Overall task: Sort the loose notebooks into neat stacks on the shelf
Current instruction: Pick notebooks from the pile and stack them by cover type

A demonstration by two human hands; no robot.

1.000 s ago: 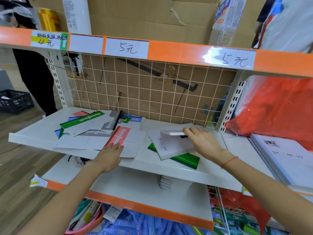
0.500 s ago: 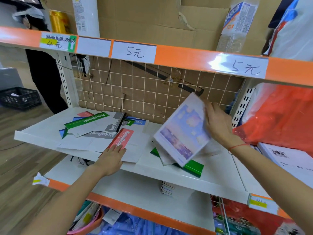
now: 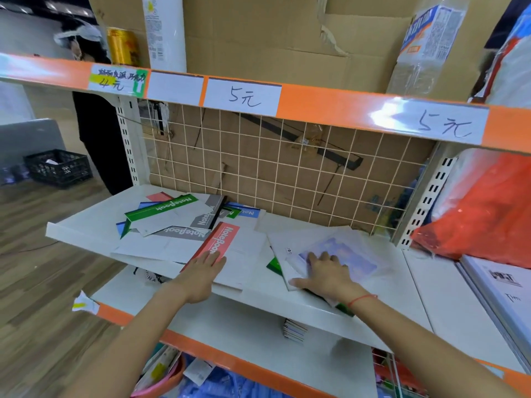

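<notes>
On the white shelf (image 3: 86,225) lies a loose heap of notebooks with green (image 3: 161,209), grey (image 3: 211,212), blue (image 3: 244,212) and red (image 3: 222,244) spines. My left hand (image 3: 205,267) rests flat on the near end of the red-spined notebook. To the right, a wrapped notebook with a purple-blue cover (image 3: 344,254) lies face up on a small pile over a green notebook (image 3: 273,265). My right hand (image 3: 327,272) presses flat on that cover, fingers spread.
A wire grid backs the shelf (image 3: 287,168). Orange price rail (image 3: 330,110) runs above. A red bag (image 3: 488,214) and large white books (image 3: 500,285) sit on the right. A lower shelf (image 3: 230,326) holds a small stack (image 3: 294,330). A person stands behind, by a black crate (image 3: 59,168).
My right hand lifted the purple-covered notebook, turned it over and laid it face up on the right pile. The left hand stayed on the red-spined notebook.
</notes>
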